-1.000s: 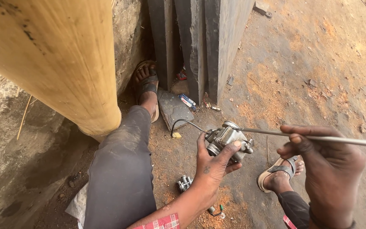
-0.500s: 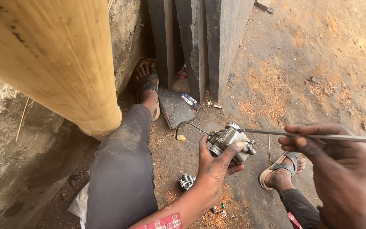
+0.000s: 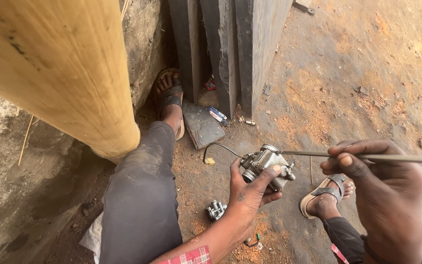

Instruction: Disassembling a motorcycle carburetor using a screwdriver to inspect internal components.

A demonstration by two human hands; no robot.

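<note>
1. One thick pale wooden pole (image 3: 59, 68) is seen at 10 o'clock, slanting down across the upper left; the rough stone wall (image 3: 20, 195) behind it is largely blocked from sight by it.
2. Three dark upright slabs (image 3: 230, 44) are counted at 12 o'clock, standing side by side on the sandy ground (image 3: 367, 63), which is strewn with sawdust.
3. Two legs are counted: the left leg in dark trousers (image 3: 142, 195) is stretched from 7 o'clock toward the slabs, and only the shin end of the right is shown at 5 o'clock.
4. Two sandalled feet are seen, the left foot (image 3: 169, 95) at 11 o'clock against the wall and the right foot (image 3: 326, 193) at 4 o'clock.
5. One right hand (image 3: 382, 195) is shown at 4 o'clock; its thumb and forefinger are pinched on a thin metal rod (image 3: 391, 157), the other fingers curled under.
6. One left hand (image 3: 247, 195) is placed near the centre; its fingers are partly opened and wrapped around a grey metal carburettor (image 3: 267, 166), the thumb laid over the top.
7. One carburettor is held, just right of centre, above the ground; the rod's tip is met at its top, and a thin dark wire (image 3: 218, 146) is curved off toward 9 o'clock.
8. One flat dark stone (image 3: 201, 124) is laid at 11 o'clock beside the left foot.
9. One smaller metal part (image 3: 216, 210) is left on the ground at 6 o'clock, partly hidden by the left wrist.
10. One small yellow bit (image 3: 210, 161) is seen at the wire's end.
</note>
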